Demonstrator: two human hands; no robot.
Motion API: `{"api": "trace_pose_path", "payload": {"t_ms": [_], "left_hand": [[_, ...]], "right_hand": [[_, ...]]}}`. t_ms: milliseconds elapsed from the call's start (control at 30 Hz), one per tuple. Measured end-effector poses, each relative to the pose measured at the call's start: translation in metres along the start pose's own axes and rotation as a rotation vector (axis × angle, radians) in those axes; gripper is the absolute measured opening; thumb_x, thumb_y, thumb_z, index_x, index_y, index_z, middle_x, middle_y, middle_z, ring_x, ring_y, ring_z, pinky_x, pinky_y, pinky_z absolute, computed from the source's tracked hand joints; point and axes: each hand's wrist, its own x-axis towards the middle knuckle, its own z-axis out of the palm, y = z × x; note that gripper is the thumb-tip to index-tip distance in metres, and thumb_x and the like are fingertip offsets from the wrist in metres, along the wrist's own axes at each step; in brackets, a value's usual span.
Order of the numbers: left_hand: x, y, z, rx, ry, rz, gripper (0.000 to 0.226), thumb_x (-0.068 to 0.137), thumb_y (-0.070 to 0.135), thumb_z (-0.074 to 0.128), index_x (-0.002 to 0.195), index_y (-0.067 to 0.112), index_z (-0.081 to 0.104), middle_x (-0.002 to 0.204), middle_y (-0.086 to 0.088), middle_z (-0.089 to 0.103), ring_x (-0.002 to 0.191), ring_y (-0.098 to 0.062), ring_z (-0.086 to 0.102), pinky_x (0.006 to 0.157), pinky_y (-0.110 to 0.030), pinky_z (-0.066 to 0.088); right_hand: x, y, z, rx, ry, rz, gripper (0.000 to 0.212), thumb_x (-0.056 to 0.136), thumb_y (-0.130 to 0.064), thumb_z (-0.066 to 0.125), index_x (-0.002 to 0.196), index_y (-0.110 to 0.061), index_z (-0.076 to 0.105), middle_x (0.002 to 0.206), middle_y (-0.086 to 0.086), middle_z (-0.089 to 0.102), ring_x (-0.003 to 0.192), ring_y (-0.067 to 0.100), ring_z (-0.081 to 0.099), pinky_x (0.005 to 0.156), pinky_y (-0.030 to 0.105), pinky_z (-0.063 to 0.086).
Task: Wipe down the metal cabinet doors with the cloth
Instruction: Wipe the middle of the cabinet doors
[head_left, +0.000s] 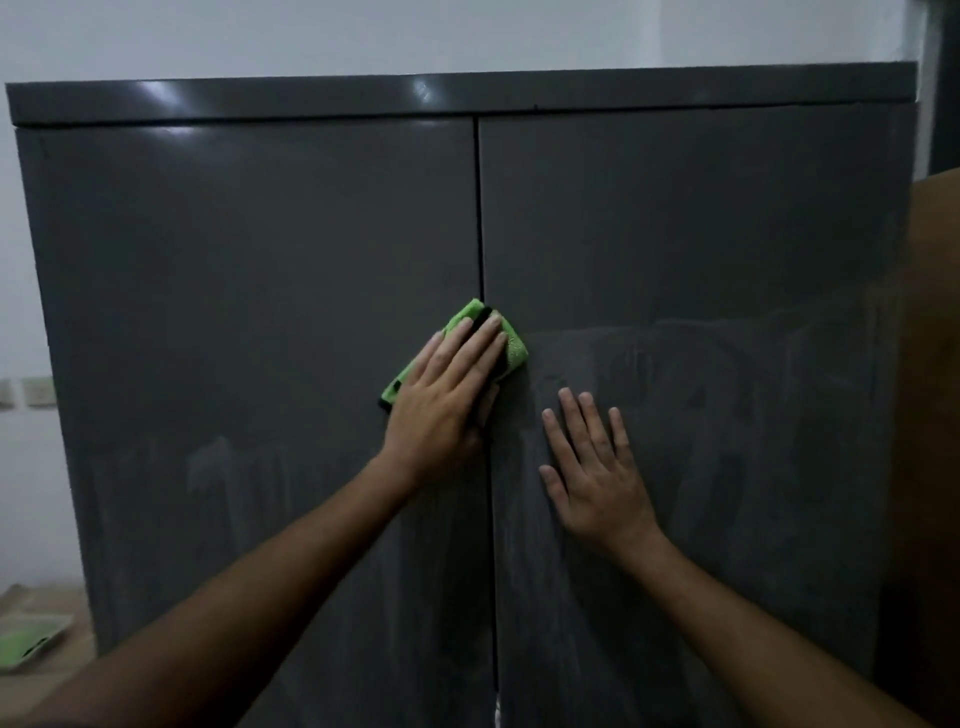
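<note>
Head view: left hand (441, 395) presses cloth (511, 345) on cabinet (260, 260); right hand (597, 478) flat

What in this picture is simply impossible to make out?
- Most of the cloth: head view, the left hand lies flat over it.
- Bottom of the cabinet doors: cut off by the lower edge and crossed by both forearms.
- Door surface under the right hand: covered by the flat palm.
- Green thing at lower left: blurred and cut by the left edge.

Head-level view, close, facing cabinet doors (260, 291)
</note>
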Motion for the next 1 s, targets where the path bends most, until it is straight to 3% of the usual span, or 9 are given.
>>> {"api": "trace_pose_path", "payload": {"t_ms": [67, 200, 367, 533, 600, 733, 900, 933, 1000], "left_hand": [[-0.012, 0.016, 0.011, -0.005, -0.006, 0.065, 0.057, 0.11, 0.029, 0.048, 0.162, 0.01, 0.036, 0.172, -0.007, 0.029, 0.161, -0.026, 0.022, 0.13, -0.05, 0.024], [0.001, -0.029, -0.003, 0.138, -0.186, 0.524, 0.06, 0.111, 0.03, 0.043, 0.166, 0.012, 0.028, 0.174, -0.006, 0.022, 0.162, -0.025, 0.017, 0.132, -0.045, 0.017], [0.023, -0.008, 0.002, 0.045, 0.034, 0.019, 0.058, 0.111, 0.029, 0.049, 0.164, 0.011, 0.032, 0.172, -0.008, 0.027, 0.161, -0.026, 0.021, 0.13, -0.05, 0.024], [0.016, -0.015, 0.003, 0.135, -0.26, 0.61, 0.063, 0.11, 0.03, 0.045, 0.166, 0.012, 0.025, 0.175, -0.006, 0.02, 0.162, -0.026, 0.016, 0.132, -0.047, 0.018], [0.033, -0.026, 0.0, 0.138, -0.22, 0.544, 0.061, 0.111, 0.03, 0.043, 0.166, 0.013, 0.025, 0.175, -0.005, 0.02, 0.162, -0.024, 0.016, 0.132, -0.046, 0.017], [0.042, 0.025, 0.014, 0.017, 0.009, 0.003, 0.06, 0.11, 0.03, 0.048, 0.165, 0.012, 0.031, 0.174, -0.006, 0.024, 0.162, -0.026, 0.018, 0.13, -0.05, 0.021], [0.031, 0.04, 0.026, 0.104, -0.245, 0.553, 0.065, 0.107, 0.027, 0.054, 0.165, 0.011, 0.028, 0.174, -0.005, 0.022, 0.162, -0.026, 0.017, 0.131, -0.046, 0.019], [0.04, 0.033, 0.023, 0.112, -0.233, 0.55, 0.063, 0.108, 0.027, 0.051, 0.165, 0.012, 0.029, 0.174, -0.005, 0.022, 0.162, -0.025, 0.018, 0.132, -0.044, 0.017], [0.057, 0.03, 0.019, 0.074, -0.091, 0.283, 0.058, 0.11, 0.029, 0.044, 0.164, 0.012, 0.033, 0.173, -0.005, 0.026, 0.161, -0.024, 0.021, 0.131, -0.045, 0.019]], "right_hand": [[0.0, 0.0, -0.001, 0.018, 0.011, -0.008, 0.067, 0.105, -0.041, 0.04, 0.162, -0.009, 0.022, 0.17, 0.016, 0.012, 0.157, 0.034, 0.014, 0.124, 0.059, 0.017], [-0.001, 0.001, -0.005, 0.043, 0.01, -0.03, 0.066, 0.105, -0.04, 0.043, 0.16, -0.006, 0.027, 0.17, 0.017, 0.013, 0.157, 0.034, 0.014, 0.124, 0.059, 0.02], [0.002, 0.001, -0.017, 0.104, 0.008, -0.033, 0.066, 0.105, -0.038, 0.045, 0.158, -0.001, 0.03, 0.169, 0.017, 0.015, 0.157, 0.032, 0.014, 0.124, 0.057, 0.021], [-0.005, 0.047, -0.039, 0.15, 0.059, -0.018, 0.061, 0.103, -0.032, 0.048, 0.153, 0.002, 0.039, 0.166, 0.019, 0.027, 0.156, 0.034, 0.021, 0.125, 0.056, 0.022], [-0.014, 0.072, -0.045, 0.115, 0.071, -0.012, 0.059, 0.102, -0.031, 0.049, 0.15, 0.003, 0.044, 0.164, 0.02, 0.031, 0.154, 0.035, 0.025, 0.123, 0.058, 0.025], [-0.036, 0.105, -0.048, 0.067, 0.068, 0.003, 0.058, 0.101, -0.031, 0.05, 0.147, 0.004, 0.048, 0.162, 0.021, 0.035, 0.153, 0.037, 0.029, 0.12, 0.062, 0.028], [-0.046, 0.124, -0.044, 0.043, 0.05, -0.041, 0.056, 0.102, -0.031, 0.049, 0.147, 0.003, 0.048, 0.162, 0.018, 0.034, 0.153, 0.035, 0.029, 0.117, 0.063, 0.03], [-0.047, 0.127, -0.042, 0.042, 0.051, -0.05, 0.057, 0.102, -0.031, 0.049, 0.148, 0.003, 0.048, 0.163, 0.017, 0.033, 0.153, 0.035, 0.029, 0.118, 0.063, 0.03], [-0.049, 0.128, -0.038, 0.046, 0.052, -0.055, 0.058, 0.103, -0.032, 0.048, 0.15, 0.002, 0.045, 0.165, 0.016, 0.031, 0.154, 0.034, 0.027, 0.119, 0.063, 0.029]]}}
